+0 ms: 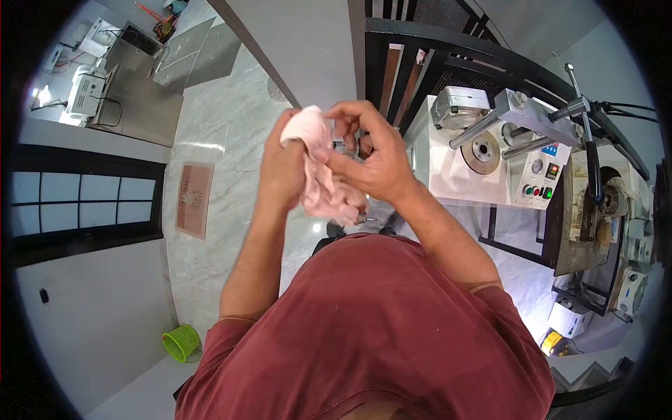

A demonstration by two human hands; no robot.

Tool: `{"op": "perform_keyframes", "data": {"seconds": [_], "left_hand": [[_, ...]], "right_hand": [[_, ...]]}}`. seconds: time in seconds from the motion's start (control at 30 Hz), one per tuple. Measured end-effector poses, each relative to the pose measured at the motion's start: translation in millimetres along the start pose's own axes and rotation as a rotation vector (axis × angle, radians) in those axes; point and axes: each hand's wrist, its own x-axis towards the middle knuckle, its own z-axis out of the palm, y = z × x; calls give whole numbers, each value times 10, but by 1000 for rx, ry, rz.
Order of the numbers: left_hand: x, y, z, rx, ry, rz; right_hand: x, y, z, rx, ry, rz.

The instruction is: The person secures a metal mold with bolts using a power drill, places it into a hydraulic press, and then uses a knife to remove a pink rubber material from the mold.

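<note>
A crumpled pale pink cloth [327,192] hangs between my two hands, in front of my chest. My left hand [281,171] is closed around its upper left part, and a bunched fold sticks up over the fingers. From the other side, my right hand [378,161] has its thumb against the cloth and its fingers bent inward. Between the right fingers and the cloth there is a small greyish area that I cannot make out. The cloth's loose lower end droops below both hands.
On the right stands a white machine [448,171] with a round metal disc [481,152], a lever handle [593,168] and a button panel [539,178]. A black railing [448,38] runs behind it. A doormat [194,199] and green basket [180,343] are at left.
</note>
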Motion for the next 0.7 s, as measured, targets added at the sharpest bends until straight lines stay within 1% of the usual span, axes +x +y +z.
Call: {"op": "perform_keyframes", "data": {"seconds": [0.03, 0.07, 0.13, 0.17, 0.2, 0.27, 0.3, 0.33, 0.37, 0.4, 0.43, 0.47, 0.5, 0.53, 0.57, 0.6, 0.63, 0.67, 0.7], "left_hand": [[-56, -28, 18, -3, 6, -2], [-106, -63, 21, -52, -24, -17], [-154, -52, 48, -102, -55, -32], [-164, 21, 82, -86, -56, -71], [-173, 71, 104, -70, -58, -108], [-215, 125, 76, -29, -48, -77], [-230, 179, 21, 60, -166, -58], [-229, 208, -33, 149, -287, -39], [-212, 190, -82, 201, -345, 41], [-220, 195, -96, 199, -353, 39], [-249, 209, -106, 166, -390, 7], [-275, 231, -111, 134, -424, -24], [-300, 261, -60, 201, -358, 0], [-316, 289, -23, 202, -356, -1], [-328, 313, 14, 229, -311, -34], [-336, 321, 32, 255, -267, -68], [-338, 307, 26, 256, -270, -69], [-332, 284, 12, 239, -288, -51], [-327, 274, 0, 222, -308, -34]], "right_hand": [[6, -48, -37, -52, -92, -5], [8, -66, -46, -51, -98, -3], [5, -82, -70, -158, -130, -49], [17, 29, -109, -110, -141, 4], [17, 116, -139, -112, -142, 4], [34, 172, -188, 244, -161, 147], [17, 146, -296, 309, -225, 277], [16, 119, -365, 308, -217, 280], [21, 106, -429, 351, -244, 365], [16, 103, -477, 394, -272, 450], [6, 104, -505, 395, -262, 461], [-9, 79, -507, 395, -260, 460], [-45, 18, -493, 394, -164, 396], [-87, -48, -478, 392, -69, 334], [-128, -124, -441, 393, -69, 335], [-168, -209, -381, 331, -78, 197], [-184, -255, -353, 268, -84, 59], [-175, -264, -365, 268, -80, 58], [-167, -268, -386, 178, -148, 122]]}}
